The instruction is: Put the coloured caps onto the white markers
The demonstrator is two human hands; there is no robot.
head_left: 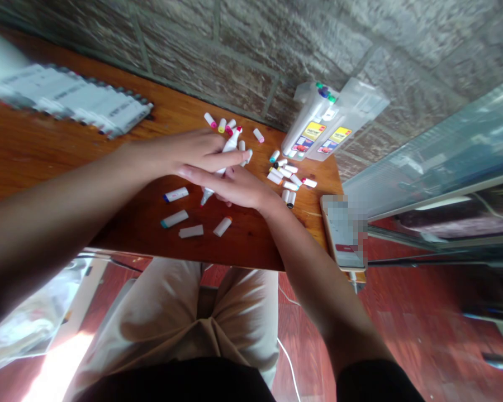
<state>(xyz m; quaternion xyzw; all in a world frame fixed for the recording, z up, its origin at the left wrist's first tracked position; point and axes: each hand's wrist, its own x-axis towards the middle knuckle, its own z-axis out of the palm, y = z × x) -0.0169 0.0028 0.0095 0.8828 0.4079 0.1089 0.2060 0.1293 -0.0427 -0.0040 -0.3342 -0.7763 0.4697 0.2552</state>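
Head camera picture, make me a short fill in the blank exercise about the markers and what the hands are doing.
1. Both hands, the left hand and the right hand, grip one white ____.
2. The loose caps lie on a ____ table.
3. The clear marker case leans against the ____ wall.
4. The row of markers lies to the ____ of the hands.

Missing words: marker; wooden; stone; left

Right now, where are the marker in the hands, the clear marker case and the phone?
marker [230,146], head view, its white barrel.
clear marker case [362,103], head view, its lid.
phone [344,234], head view, its screen.
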